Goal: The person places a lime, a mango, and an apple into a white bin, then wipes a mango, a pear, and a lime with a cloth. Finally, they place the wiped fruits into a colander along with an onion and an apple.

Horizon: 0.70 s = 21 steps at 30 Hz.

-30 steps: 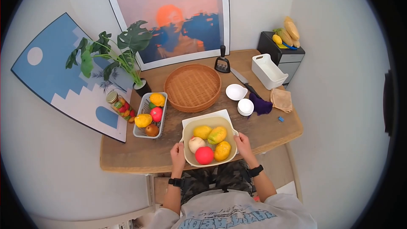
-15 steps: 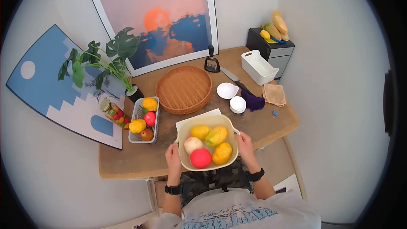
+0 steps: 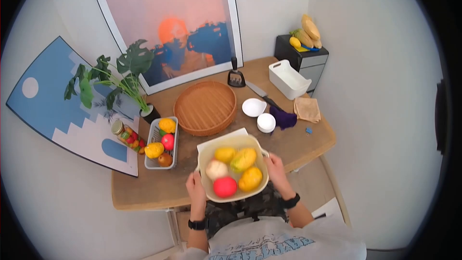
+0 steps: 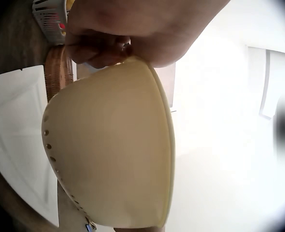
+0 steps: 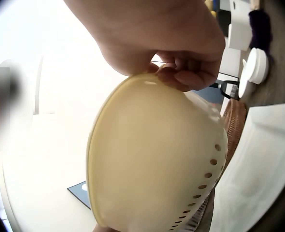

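Both hands hold a cream colander by its side handles near the table's front edge. The left hand (image 3: 196,190) grips the left handle, the right hand (image 3: 277,172) the right one. Inside the colander (image 4: 108,145) lie yellow fruits (image 3: 243,160), a whitish round one (image 3: 216,169) and a red one (image 3: 224,187). Both wrist views show curled fingers at the rim and drain holes low in the wall; the colander is raised above a white tray (image 5: 254,169). In the right wrist view, the right hand (image 5: 166,38) pinches the handle.
Behind stands a round wicker basket (image 3: 205,108); at left are a grey fruit basket (image 3: 175,156), a jar (image 3: 129,137) and a potted plant (image 3: 150,113). White bowls (image 3: 266,123), a knife (image 3: 256,88), a purple cloth (image 3: 284,118), a tan cloth (image 3: 307,109) and a white bin (image 3: 288,81) lie right.
The head view has shifted, so the table items appear further left. The colander, held by both hands throughout, sits slightly left and lower in the picture and looks a little more tilted.
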Available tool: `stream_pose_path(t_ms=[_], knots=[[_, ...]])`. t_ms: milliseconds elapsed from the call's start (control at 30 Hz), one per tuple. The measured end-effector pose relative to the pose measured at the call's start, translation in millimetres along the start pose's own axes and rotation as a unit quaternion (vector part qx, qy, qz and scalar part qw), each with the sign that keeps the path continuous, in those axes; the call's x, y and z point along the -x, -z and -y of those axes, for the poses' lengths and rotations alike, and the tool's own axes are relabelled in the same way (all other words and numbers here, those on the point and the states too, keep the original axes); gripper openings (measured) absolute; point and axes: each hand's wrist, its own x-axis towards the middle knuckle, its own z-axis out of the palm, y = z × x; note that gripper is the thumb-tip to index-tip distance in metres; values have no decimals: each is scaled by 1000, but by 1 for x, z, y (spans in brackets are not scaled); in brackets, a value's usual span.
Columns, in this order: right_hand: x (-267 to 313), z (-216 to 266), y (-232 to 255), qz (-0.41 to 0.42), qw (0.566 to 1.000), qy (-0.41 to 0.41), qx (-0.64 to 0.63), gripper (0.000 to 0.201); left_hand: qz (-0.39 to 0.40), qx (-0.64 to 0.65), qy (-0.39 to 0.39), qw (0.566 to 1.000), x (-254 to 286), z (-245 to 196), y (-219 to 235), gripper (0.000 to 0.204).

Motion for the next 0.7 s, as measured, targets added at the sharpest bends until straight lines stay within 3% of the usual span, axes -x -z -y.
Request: stream_pose_path(t_ms=[33, 67, 167, 300, 367, 467, 533, 600, 700], knots=[[5, -1, -2, -5, 999, -33, -35, 16, -13, 16, 43, 999, 4, 1, -2, 35], [6, 9, -3, 6, 999, -16, -32, 16, -20, 9, 31, 999, 6, -6, 0, 37], [12, 47, -3, 24, 999, 28, -34, 16, 4, -7, -62, 998, 9, -50, 7, 38], [12, 96, -7, 25, 990, 130, -51, 15, -11, 42, -120, 992, 13, -101, -1, 38], [4, 80, -4, 30, 989, 139, -49, 15, -10, 31, -109, 993, 5, -83, -4, 38], [-12, 9, -4, 10, 998, 64, 25, 15, -11, -23, -77, 997, -8, -12, 0, 36], [3, 2, -6, -2, 1000, 18, -3, 16, -27, 39, 9, 999, -3, 13, 0, 36], [6, -5, -1, 5, 1000, -6, -14, 16, -41, 63, 73, 995, 5, -3, -8, 36], [12, 43, -2, 13, 999, 24, -27, 16, -7, 38, -33, 999, 7, -43, -5, 35]])
